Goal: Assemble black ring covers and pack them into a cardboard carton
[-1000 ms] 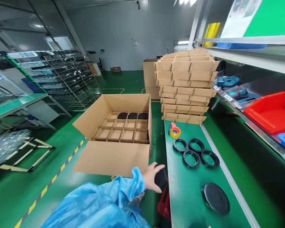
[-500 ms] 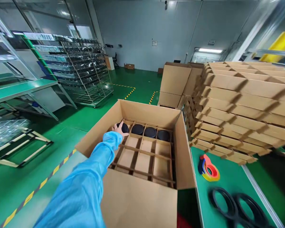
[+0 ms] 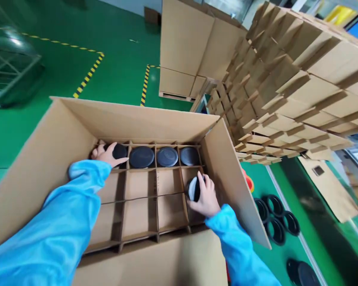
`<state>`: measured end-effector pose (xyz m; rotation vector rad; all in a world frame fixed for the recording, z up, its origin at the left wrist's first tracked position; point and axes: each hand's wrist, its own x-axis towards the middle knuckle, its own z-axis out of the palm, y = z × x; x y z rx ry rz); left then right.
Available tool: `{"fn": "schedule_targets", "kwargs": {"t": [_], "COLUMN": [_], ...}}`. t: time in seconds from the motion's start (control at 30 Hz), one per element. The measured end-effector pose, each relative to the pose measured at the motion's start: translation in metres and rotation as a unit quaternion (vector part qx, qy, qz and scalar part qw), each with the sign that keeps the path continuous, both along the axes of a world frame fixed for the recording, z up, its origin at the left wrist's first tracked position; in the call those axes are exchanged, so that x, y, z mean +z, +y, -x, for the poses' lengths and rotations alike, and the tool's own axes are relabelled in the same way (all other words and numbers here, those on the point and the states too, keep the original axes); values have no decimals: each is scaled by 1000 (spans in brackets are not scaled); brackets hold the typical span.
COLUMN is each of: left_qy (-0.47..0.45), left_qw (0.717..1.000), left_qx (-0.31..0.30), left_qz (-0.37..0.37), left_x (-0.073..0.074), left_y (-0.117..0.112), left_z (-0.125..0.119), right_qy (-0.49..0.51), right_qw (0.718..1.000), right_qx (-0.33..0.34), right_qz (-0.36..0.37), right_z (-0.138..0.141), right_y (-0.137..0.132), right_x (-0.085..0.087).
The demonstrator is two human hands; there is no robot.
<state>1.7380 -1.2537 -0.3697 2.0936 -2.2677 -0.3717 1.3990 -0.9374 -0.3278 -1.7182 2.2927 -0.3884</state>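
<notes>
An open cardboard box with a cardboard grid divider sits in front of me. My left hand rests on a black round part in the back left cell, fingers curled over it. Three more black round parts fill the rest of the back row. My right hand grips another black round part and holds it in the right cell of the second row. Both arms wear blue sleeves.
A tall stack of cardboard dividers stands on the green table to the right, with black rings and a black disc beside it. More boxes stand behind, on the green floor with yellow-black tape.
The camera has tilted down over the box. My left hand stays at the back left cell. My right hand has come into view with a black part in the second row.
</notes>
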Motion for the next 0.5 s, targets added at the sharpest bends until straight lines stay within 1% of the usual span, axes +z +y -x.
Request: {"fn": "schedule_targets", "kwargs": {"t": [0.07,0.13,0.2,0.27,0.33,0.4,0.47,0.5], "left_qy": [-9,-14,-17,-20,-24,-21,-13,-9], "left_qw": [1000,999,998,998,998,998,1000,1000], "left_qx": [-20,-35,-40,-38,-28,-20,-16,-27], "left_qz": [16,36,44,51,58,48,13,-13], "left_x": [-16,-28,-34,-33,-24,-8,13,22], "left_y": [2,8,14,19,22,27,36,43], "left_z": [-4,-6,-4,-1,0,1,9,18], "right_qy": [27,44,60,78,87,81,61,48], "right_qw": [999,996,994,993,993,993,994,995], "right_qx": [-40,-54,-50,-30,-6,-2,-17,-29], "right_qz": [-22,-55,-76,-82,-83,-85,-88,-85], "right_z": [7,10,11,13,17,21,21,18], "right_y": [-47,-74,-81,-75,-67,-63,-65,-66], "right_x": [-13,-31,-50,-67,-78,-83,-80,-75]}}
